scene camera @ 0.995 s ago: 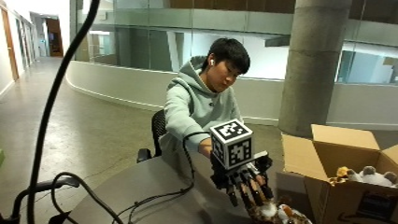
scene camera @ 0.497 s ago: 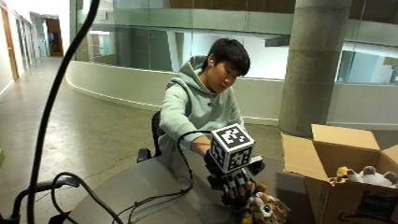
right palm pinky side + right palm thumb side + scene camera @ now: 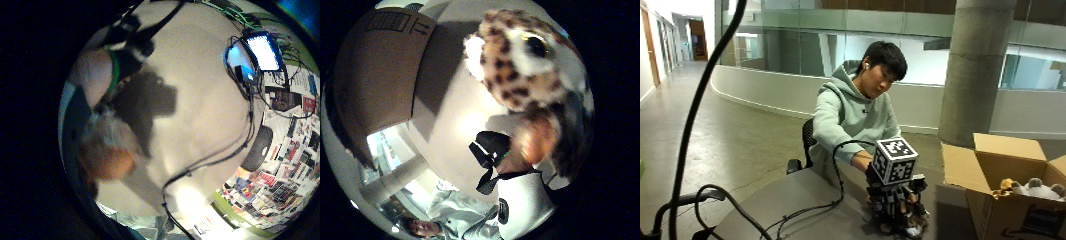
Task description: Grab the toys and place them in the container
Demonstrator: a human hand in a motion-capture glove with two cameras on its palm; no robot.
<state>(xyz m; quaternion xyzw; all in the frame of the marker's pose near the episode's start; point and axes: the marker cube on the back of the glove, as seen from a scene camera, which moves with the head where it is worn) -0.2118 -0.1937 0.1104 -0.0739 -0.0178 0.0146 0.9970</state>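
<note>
In the outside view my gloved right hand [image 3: 895,206] is down on a spotted leopard plush toy [image 3: 907,226] at the near part of the grey table [image 3: 800,200], fingers curled round it. The thumb side palm view has the leopard toy [image 3: 525,65] close up, with its spotted face and dark eye. White and orange fur of the toy [image 3: 107,145] shows in the little finger side palm view. An open cardboard box [image 3: 996,200] stands on the table right of the hand, with plush toys [image 3: 1033,189] inside. I cannot tell whether the toy touches the table.
Black cables [image 3: 833,200] trail across the table to the hand. The box's brown wall [image 3: 375,75] stands close by the toy. A lit screen [image 3: 262,50] and more cables [image 3: 210,160] lie at the table's far side. A concrete pillar [image 3: 976,70] rises behind the box.
My hand, hanging with spread fingers above the toy a second ago, has come down onto the leopard toy and its fingers have curled round it.
</note>
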